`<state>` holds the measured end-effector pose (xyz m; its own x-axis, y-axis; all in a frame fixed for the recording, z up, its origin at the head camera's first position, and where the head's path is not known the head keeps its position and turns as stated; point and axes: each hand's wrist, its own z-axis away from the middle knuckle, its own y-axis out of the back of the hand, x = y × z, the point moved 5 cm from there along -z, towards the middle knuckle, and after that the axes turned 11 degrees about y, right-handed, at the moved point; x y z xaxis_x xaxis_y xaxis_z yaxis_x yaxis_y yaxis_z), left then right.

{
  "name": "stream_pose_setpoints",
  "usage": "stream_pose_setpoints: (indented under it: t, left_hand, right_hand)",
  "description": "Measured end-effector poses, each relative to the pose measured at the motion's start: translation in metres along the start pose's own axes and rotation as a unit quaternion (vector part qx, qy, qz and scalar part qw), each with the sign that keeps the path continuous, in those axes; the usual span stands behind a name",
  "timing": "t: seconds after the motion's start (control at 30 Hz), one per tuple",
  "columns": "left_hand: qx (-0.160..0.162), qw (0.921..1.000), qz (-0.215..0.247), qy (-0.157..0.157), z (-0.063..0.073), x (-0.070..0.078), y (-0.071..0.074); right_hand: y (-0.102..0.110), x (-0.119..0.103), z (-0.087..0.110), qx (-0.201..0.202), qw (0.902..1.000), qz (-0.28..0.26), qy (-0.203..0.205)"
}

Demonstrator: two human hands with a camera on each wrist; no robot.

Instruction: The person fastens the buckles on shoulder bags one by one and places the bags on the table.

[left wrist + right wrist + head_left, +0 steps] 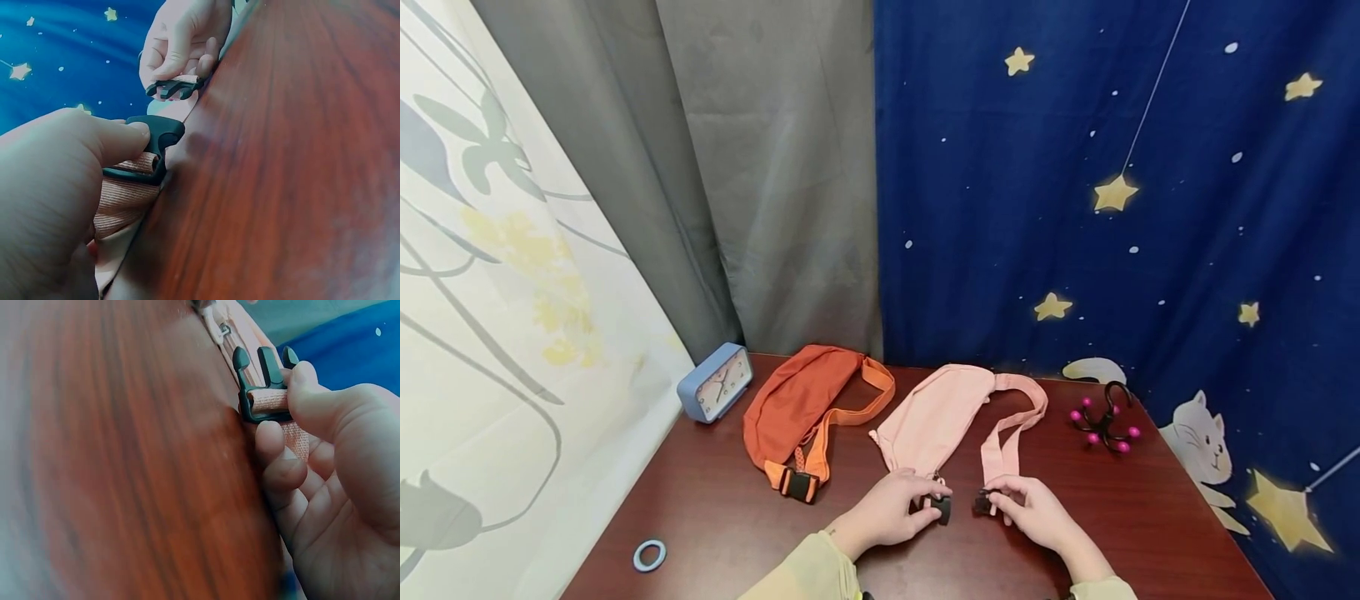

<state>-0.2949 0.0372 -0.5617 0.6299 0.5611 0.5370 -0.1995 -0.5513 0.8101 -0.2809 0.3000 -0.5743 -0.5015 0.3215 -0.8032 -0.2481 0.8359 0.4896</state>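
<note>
A pink waist bag (936, 417) lies on the table, its strap (1026, 387) looping round to the right. The left hand (891, 510) pinches the black socket half of its buckle (164, 132), thumb on top. In the right hand (1033, 510), thumb and fingers grip the pronged buckle half (269, 378), threaded with pink webbing. The two halves are apart, facing each other across a small gap. Both prongs and the middle tongue show in the right wrist view. Some fingertips of the left hand are hidden behind the buckle.
An orange-red waist bag (805, 396) with its buckle (799, 485) fastened lies to the left. Behind it stands a blue alarm clock (717, 383). A blue ring (649, 556) lies at front left, and a black hook rack with pink tips (1105, 425) at back right.
</note>
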Motion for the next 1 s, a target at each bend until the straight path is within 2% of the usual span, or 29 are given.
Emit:
stream_pose_setpoints:
  t: [0.1, 0.3, 0.53, 0.8, 1.0]
  left_hand:
    - [0.006, 0.9999, 0.013, -0.004, 0.001, -0.002, -0.001]
    - [0.013, 0.9994, 0.031, -0.002, 0.003, -0.003, -0.002]
    - [0.021, 0.9994, 0.025, -0.005, 0.004, -0.002, -0.002]
    - [0.015, 0.9996, 0.025, -0.002, 0.005, -0.005, -0.004]
    - [0.014, 0.9995, 0.027, -0.005, 0.004, -0.006, -0.004]
  right_hand:
    - [-0.005, 0.001, 0.000, 0.007, 0.9999, -0.007, -0.014]
    - [-0.011, 0.001, -0.001, 0.016, 0.9998, -0.001, -0.010]
    - [-0.013, 0.001, -0.001, 0.025, 0.9996, 0.003, -0.009]
    - [-0.015, 0.000, 0.001, 0.027, 0.9994, 0.011, -0.019]
    - [-0.018, 0.002, -0.001, 0.037, 0.9987, 0.036, -0.002]
